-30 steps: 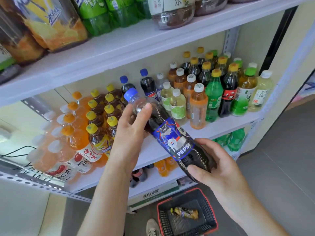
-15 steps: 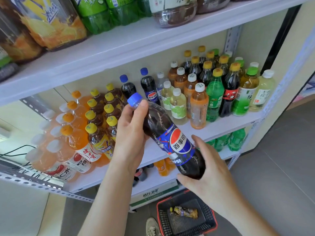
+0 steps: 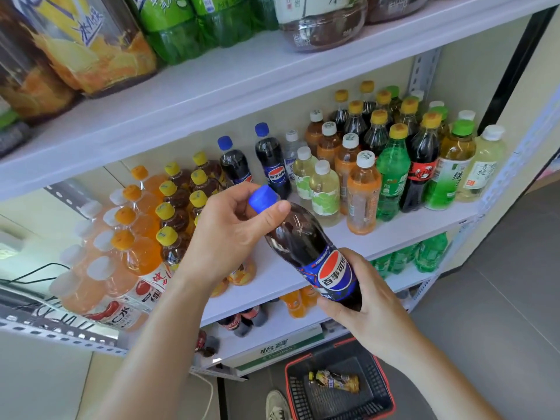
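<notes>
Head view shows the cola bottle (image 3: 298,237) tilted in mid-air between both hands, in front of the middle shelf (image 3: 403,234) and touching nothing else. The left hand (image 3: 230,234) pinches its neck just under the blue cap (image 3: 263,199), thumb and fingers curled round so the neck itself is hidden. The right hand (image 3: 372,307) grips the lower end, and its palm swallows the base and the bottom edge of the label (image 3: 335,272). Beyond the knuckles of the left hand stand two more cola bottles (image 3: 269,159) at the back of the shelf. A bare strip of shelf board runs behind the held bottle, between the yellow-capped bottles (image 3: 169,213) left of the left hand and the mixed drinks (image 3: 394,171) up and right of the right hand. Farther left, the pale-capped orange bottles (image 3: 100,268) are washed out by glare. Above both hands the upper shelf (image 3: 242,86) overhangs; its big bottles are cut off by the frame. Below the right wrist sits a red-rimmed basket (image 3: 386,386), its right edge running behind the forearm, with a packet (image 3: 336,380) inside too small to read. Open floor (image 3: 500,298) lies right of the right hand.
</notes>
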A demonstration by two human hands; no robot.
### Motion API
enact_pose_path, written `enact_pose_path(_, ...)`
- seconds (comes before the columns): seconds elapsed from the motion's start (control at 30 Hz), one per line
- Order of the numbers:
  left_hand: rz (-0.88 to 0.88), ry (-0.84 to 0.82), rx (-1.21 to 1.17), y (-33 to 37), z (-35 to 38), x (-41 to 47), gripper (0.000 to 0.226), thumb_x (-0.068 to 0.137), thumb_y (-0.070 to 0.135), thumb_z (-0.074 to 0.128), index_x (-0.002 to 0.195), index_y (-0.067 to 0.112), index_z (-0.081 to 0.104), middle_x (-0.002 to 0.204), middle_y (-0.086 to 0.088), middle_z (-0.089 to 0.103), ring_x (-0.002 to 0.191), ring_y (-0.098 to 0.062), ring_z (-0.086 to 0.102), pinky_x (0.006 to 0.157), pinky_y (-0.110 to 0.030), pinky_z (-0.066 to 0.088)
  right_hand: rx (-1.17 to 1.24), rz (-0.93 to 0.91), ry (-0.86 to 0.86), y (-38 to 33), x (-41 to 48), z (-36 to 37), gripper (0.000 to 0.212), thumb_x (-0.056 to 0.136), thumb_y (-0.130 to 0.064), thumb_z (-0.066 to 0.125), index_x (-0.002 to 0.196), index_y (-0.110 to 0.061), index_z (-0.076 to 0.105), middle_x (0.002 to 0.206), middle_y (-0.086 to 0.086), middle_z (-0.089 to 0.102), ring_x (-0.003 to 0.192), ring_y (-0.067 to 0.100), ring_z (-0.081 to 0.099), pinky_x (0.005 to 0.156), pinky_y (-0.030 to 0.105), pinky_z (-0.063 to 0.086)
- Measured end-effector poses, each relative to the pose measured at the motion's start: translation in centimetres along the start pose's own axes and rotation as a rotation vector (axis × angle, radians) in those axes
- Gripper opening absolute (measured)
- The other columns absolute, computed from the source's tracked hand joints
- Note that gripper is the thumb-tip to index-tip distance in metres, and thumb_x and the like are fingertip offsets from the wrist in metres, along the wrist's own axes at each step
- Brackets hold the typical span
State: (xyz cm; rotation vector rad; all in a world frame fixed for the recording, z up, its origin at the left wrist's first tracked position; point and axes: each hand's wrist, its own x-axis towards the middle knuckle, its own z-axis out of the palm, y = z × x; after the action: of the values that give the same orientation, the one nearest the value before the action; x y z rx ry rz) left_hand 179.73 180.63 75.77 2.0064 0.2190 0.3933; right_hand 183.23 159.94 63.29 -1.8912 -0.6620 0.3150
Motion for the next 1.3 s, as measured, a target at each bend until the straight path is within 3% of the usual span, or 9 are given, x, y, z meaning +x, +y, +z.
enact_pose_path(0.2, 0.122, -0.009, 0.202, -1.6, -1.2, 0.9, 0.016, 0.084, 0.039, 0.071, 0.091, 0.025, 0.066, 0.071, -0.012, 0.063, 0.058, -0.03, 0.059, 0.056, -0.049, 0.052, -0.119, 0.01, 0.025, 0.8, 3.6, 1.0, 0.065, 0.082, -0.034, 0.075, 0.136, -0.034, 0.04, 0.128, -0.01, 0.054, 0.114, 0.005, 0.05, 0.089, 0.019, 0.042)
enact_pose_path(0.33, 0.148, 0.046, 0.396, -3.4, -2.2, 3.3, 0.014, 0.088, 0.035, 0.072, 0.095, 0.027, 0.063, 0.067, 0.0, 0.063, 0.062, -0.024, 0.062, 0.062, -0.046, 0.054, -0.239, -0.041, 0.094, 0.4, 6.6, 0.3, 0.064, 0.09, -0.026, 0.067, 0.145, -0.022, 0.036, 0.146, -0.004, 0.043, 0.133, 0.013, 0.036, 0.102, 0.019, 0.026)
enact_pose_path(0.47, 0.169, 0.085, 0.631, -5.4, -3.6, 7.5, 0.015, 0.09, 0.033, 0.069, 0.094, 0.021, 0.061, 0.068, 0.006, 0.06, 0.066, -0.02, 0.059, 0.06, -0.025, 0.045, -0.31, -0.07, 0.15, -0.7, 9.6, -1.0, 0.062, 0.091, -0.02, 0.065, 0.146, -0.019, 0.036, 0.147, 0.0, 0.042, 0.132, 0.02, 0.038, 0.103, 0.029, 0.033)
enact_pose_path(0.57, 0.162, 0.075, 0.819, -7.0, -3.9, 10.7, 0.021, 0.09, 0.033, 0.068, 0.099, 0.014, 0.063, 0.076, 0.001, 0.057, 0.072, -0.024, 0.055, 0.061, -0.029, 0.036, -0.305, -0.138, 0.205, -1.8, 11.8, -1.5, 0.059, 0.089, -0.015, 0.065, 0.143, -0.014, 0.04, 0.144, 0.004, 0.045, 0.131, 0.023, 0.041, 0.106, 0.033, 0.036)
enact_pose_path(0.67, 0.064, 0.043, 0.981, -8.3, -4.2, 13.1, 0.028, 0.092, 0.037, 0.064, 0.105, 0.012, 0.062, 0.086, -0.005, 0.061, 0.083, -0.029, 0.059, 0.068, -0.033, 0.043, -0.372, -0.192, 0.247, -2.5, 13.8, -1.8, 0.056, 0.087, -0.011, 0.066, 0.139, -0.01, 0.045, 0.139, 0.009, 0.05, 0.126, 0.026, 0.046, 0.103, 0.026, 0.032)
enact_pose_path(0.77, 0.003, -0.007, 1.081, -9.6, -4.6, 14.9, 0.029, 0.093, 0.036, 0.062, 0.105, 0.01, 0.061, 0.094, -0.013, 0.066, 0.09, -0.035, 0.061, 0.071, -0.038, 0.047, -0.457, -0.234, 0.229, -2.7, 15.4, -1.6, 0.053, 0.084, -0.007, 0.065, 0.135, -0.007, 0.049, 0.136, 0.012, 0.053, 0.124, 0.032, 0.049, 0.103, 0.038, 0.039)
enact_pose_path(0.93, -0.069, -0.022, 1.214, -10.4, -5.1, 17.0, 0.029, 0.095, 0.035, 0.058, 0.108, 0.008, 0.058, 0.103, -0.014, 0.064, 0.097, -0.034, 0.059, 0.07, -0.033, 0.034, -0.627, -0.124, 0.102, -1.7, 17.4, -0.9, 0.065, 0.089, -0.015, 0.061, 0.147, -0.012, 0.033, 0.153, 0.016, 0.032, 0.139, 0.036, 0.029, 0.111, 0.045, 0.031)
enact_pose_path(1.13, -0.143, -0.008, 1.321, -10.3, -4.8, 17.8, 0.04, 0.1, 0.034, 0.046, 0.128, 0.005, 0.046, 0.092, -0.012, 0.054, 0.081, -0.028, 0.05, 0.065, -0.037, 0.038, -0.7, -0.053, 0.056, -0.2, 18.1, -0.6, 0.067, 0.088, -0.013, 0.062, 0.147, -0.011, 0.032, 0.155, 0.012, 0.024, 0.139, 0.037, 0.027, 0.107, 0.043, 0.038)
enact_pose_path(1.3, -0.081, 0.076, 1.451, -9.7, -3.7, 17.6, 0.044, 0.095, 0.034, 0.051, 0.133, 0.012, 0.048, 0.121, -0.015, 0.056, 0.112, -0.037, 0.053, 0.076, -0.041, 0.045, -0.591, -0.118, 0.158, 0.3, 18.8, -0.7, 0.057, 0.085, -0.009, 0.063, 0.139, -0.009, 0.046, 0.144, 0.011, 0.041, 0.129, 0.035, 0.04, 0.096, 0.042, 0.045)
